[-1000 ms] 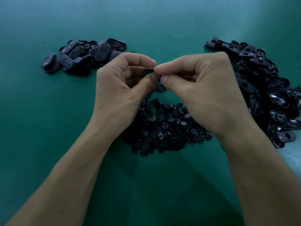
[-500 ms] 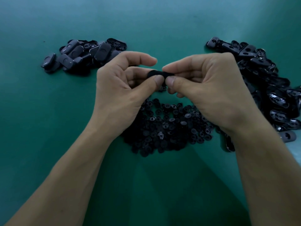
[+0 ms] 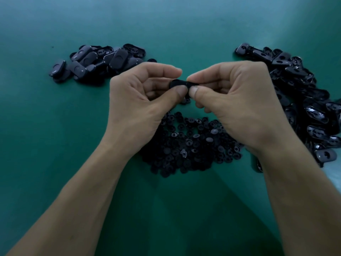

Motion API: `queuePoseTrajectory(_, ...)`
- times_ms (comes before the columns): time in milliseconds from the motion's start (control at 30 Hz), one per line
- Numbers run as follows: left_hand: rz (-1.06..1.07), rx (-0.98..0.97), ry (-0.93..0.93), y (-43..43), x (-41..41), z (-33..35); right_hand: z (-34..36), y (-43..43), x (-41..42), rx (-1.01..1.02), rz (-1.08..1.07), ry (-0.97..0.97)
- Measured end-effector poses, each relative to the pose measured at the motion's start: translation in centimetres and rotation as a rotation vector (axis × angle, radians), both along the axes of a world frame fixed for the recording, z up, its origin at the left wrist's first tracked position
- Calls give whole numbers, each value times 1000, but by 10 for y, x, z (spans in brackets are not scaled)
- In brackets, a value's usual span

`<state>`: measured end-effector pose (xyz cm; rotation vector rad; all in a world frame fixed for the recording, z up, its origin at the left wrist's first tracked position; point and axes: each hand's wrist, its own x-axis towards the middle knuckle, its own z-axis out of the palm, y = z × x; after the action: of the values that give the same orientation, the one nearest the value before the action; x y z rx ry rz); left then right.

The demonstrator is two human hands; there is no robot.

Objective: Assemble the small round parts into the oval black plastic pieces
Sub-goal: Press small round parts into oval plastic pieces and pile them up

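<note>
Both hands meet above the middle of the green table and share one oval black piece (image 3: 181, 83). My left hand (image 3: 142, 100) pinches its left end between thumb and curled fingers. My right hand (image 3: 238, 102) pinches its right end the same way. The piece lies roughly level, and most of it is hidden by the fingertips. Whether a small round part sits in it cannot be seen. Below the hands lies a heap of small round parts (image 3: 191, 145).
A pile of oval black pieces (image 3: 96, 61) lies at the back left. A larger pile of oval pieces (image 3: 302, 100) runs down the right side, reaching past my right wrist. Bare green table surface (image 3: 55, 145) stretches to the left and front.
One second ago the fingertips met closely over a barely visible part. Since then the oval piece has come into sight between the thumbs, and both hands have lowered slightly.
</note>
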<state>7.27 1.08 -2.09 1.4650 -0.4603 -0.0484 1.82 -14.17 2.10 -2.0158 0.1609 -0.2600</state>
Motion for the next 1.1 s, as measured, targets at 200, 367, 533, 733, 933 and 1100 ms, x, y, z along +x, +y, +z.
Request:
queuePoseTrajectory(200, 36, -12, 13, -1, -2, 2, 3, -1, 1, 6, 46, 5)
queuePoseTrajectory(367, 49, 2, 24, 0, -2, 3, 4, 1, 0, -26, 1, 2)
queuePoseTrajectory(533, 141, -87, 84, 1, 2, 2, 4, -4, -3, -292, -195, 68)
queuePoseTrajectory(733, 227, -251, 238, 3, 9, 2, 2, -20, -6, -622, -370, 442)
queuePoseTrajectory(933, 282, -308, 329, 1, 10, 2, -5, -22, -4, -653, -340, 455)
queuePoseTrajectory(1100, 292, -266, 333, 1, 11, 4, -7, -23, -6, -621, -340, 374)
